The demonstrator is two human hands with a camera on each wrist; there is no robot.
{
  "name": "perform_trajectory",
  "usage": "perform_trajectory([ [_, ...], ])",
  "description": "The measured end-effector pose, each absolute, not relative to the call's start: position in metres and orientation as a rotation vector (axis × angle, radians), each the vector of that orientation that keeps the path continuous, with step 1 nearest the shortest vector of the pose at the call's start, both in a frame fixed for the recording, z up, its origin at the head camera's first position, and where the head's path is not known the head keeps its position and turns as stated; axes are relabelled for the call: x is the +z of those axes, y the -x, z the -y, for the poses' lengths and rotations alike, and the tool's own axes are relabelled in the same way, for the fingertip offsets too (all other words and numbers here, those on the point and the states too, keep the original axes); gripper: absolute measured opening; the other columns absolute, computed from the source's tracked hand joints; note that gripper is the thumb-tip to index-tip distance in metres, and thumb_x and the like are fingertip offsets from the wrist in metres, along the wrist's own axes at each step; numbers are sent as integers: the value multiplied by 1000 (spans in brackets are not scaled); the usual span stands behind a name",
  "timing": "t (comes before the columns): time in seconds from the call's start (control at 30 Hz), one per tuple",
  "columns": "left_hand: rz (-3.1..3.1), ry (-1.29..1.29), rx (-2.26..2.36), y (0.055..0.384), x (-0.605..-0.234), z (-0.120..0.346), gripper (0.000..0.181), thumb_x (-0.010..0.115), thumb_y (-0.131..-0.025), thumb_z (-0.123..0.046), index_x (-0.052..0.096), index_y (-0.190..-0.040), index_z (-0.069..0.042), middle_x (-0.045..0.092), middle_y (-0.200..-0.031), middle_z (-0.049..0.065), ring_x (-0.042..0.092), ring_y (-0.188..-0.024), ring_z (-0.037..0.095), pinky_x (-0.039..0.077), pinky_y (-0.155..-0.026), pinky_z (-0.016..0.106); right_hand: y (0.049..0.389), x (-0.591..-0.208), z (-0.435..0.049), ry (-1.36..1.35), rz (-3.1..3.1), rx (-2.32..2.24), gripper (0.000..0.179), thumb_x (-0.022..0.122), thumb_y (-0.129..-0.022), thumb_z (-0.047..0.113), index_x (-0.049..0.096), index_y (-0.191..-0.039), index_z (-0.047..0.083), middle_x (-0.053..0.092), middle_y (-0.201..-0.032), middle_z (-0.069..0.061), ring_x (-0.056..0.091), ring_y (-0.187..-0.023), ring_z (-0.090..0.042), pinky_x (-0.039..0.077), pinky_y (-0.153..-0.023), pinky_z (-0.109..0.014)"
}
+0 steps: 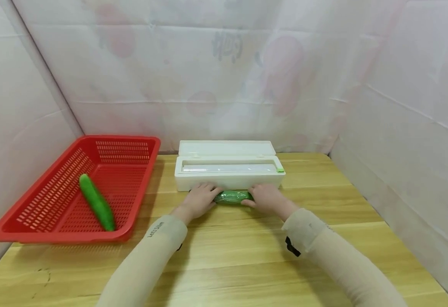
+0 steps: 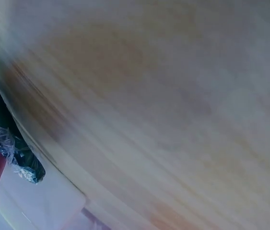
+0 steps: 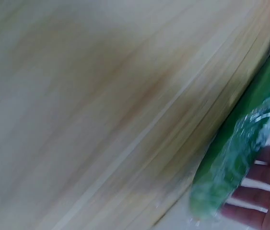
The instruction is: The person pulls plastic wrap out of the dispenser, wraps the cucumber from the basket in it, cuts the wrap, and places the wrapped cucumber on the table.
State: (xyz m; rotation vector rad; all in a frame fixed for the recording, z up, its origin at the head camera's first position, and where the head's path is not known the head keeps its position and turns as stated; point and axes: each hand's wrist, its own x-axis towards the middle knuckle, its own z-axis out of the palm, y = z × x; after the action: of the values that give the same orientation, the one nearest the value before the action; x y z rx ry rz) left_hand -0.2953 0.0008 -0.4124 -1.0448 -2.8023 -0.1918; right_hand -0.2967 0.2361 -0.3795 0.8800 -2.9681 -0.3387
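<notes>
A cucumber (image 1: 231, 197) wrapped in clear plastic film lies crosswise just in front of a white film dispenser (image 1: 229, 183). My left hand (image 1: 201, 200) holds its left part, and my right hand (image 1: 265, 198) grips the right part. In the left wrist view, crinkled film bunches around the end of the cucumber (image 2: 7, 129), beside the fingers. The right wrist view shows film over the cucumber (image 3: 242, 143), with the thumb on the near side and the fingers (image 3: 257, 194) reaching behind it. The dispenser's lid (image 1: 227, 148) stands raised, and a green slider (image 1: 280, 170) sits at its right end.
To the left stands a red plastic basket (image 1: 139, 213) with slotted walls. Another cucumber (image 1: 96, 202) lies inside it, without visible film. The wooden table (image 1: 231, 264) meets white printed curtains (image 1: 224, 85) at the back and sides.
</notes>
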Motion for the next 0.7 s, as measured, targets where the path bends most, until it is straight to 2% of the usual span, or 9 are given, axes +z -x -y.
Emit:
perform_trajectory([
  [0.1, 2765, 1061, -101, 294, -414, -2, 47, 58, -93, -20, 44, -138, -20, 56, -123, 6, 51, -118, 24, 41, -102, 38, 297, -380, -232, -825, 2987, -313, 47, 52, -89, 53, 60, -78, 8, 61, -72, -4, 60, -66, -20, 49, -60, -37],
  [0.3, 2684, 1113, 214, 291, -415, -2, 57, 47, -96, -8, 31, -145, -33, 54, -117, 6, 55, -105, 20, 47, -94, 33, 296, -380, -227, -801, 2995, -389, 44, 62, -84, 50, 60, -84, 6, 61, -73, -5, 60, -67, -19, 51, -62, -36],
  [0.53, 2676, 1148, 292, 291, -418, 1, 61, 44, -98, -9, 23, -147, -38, 47, -137, 11, 52, -119, 26, 45, -99, 35, 298, -382, -230, -811, 3040, -373, 44, 59, -86, 50, 61, -90, 6, 61, -73, -4, 59, -67, -18, 49, -59, -35],
  [0.7, 2708, 1193, 216, 293, -417, 1, 60, 46, -97, -8, 26, -146, -36, 40, -143, 11, 52, -121, 28, 46, -98, 38, 298, -381, -234, -912, 3015, -335, 48, 58, -88, 48, 57, -107, 4, 65, -83, -7, 62, -74, -21, 51, -61, -36],
])
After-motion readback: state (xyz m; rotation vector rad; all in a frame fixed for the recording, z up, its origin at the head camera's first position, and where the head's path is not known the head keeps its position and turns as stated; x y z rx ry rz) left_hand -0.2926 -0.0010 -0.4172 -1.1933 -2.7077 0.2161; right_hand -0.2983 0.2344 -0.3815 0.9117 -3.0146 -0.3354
